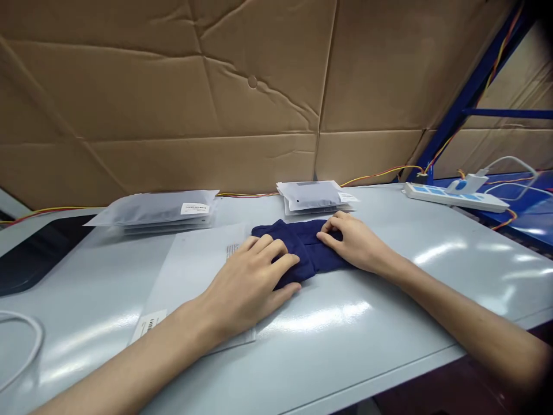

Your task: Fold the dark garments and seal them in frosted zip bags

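Observation:
A folded navy-blue cloth garment (309,245) lies flat on the grey table; its exact kind does not show. My left hand (254,276) grips its left end, fingers bent over the top and thumb along the near edge. At the right end, my right hand (354,239) pinches the fabric between thumb and curled fingers. Under and beside my left forearm is a frosted plastic bag (185,265) with a barcode label (149,324) at its near left corner. My left hand hides part of the bag and of the cloth.
Two stacks of frosted packages, a left stack (159,208) and a right stack (313,196), sit along the back by a cardboard wall (259,109). A power strip (453,197) with plugs lies at the right. A black object (38,253) and a white cable (37,340) are at the left.

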{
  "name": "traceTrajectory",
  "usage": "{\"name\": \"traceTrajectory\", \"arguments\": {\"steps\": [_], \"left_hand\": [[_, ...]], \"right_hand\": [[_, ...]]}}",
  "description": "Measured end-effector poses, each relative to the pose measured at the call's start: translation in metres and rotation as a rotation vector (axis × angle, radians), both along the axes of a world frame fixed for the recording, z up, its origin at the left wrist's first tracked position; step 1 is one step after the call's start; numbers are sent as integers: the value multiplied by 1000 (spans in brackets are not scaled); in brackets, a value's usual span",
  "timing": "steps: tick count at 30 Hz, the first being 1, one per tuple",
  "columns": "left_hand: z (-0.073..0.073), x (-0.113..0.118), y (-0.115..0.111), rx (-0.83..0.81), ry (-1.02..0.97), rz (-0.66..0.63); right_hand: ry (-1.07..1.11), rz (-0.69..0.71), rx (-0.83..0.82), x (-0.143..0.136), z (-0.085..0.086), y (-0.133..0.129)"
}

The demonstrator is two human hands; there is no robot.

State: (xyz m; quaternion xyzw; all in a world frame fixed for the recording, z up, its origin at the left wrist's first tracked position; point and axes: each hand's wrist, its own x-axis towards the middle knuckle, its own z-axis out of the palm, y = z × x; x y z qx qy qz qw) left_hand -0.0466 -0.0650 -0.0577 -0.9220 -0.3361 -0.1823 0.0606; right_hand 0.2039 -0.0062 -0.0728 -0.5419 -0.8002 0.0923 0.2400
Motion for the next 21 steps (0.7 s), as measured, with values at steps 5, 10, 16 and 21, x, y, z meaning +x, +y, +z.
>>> {"name": "traceTrajectory", "arguments": {"steps": [5,10,16,21], "left_hand": [[3,-3,2,50,-178,155],[24,-23,5,-93,-473,571],[27,-40,17,65,-643,594],[17,-42,23,-32,-302,464]], "right_hand": [[-85,31,5,12,9,5],[-104,37,18,34,10,15],[-122,25,-3,50,12,16],[-111,54,-23,49,16,13]]}}
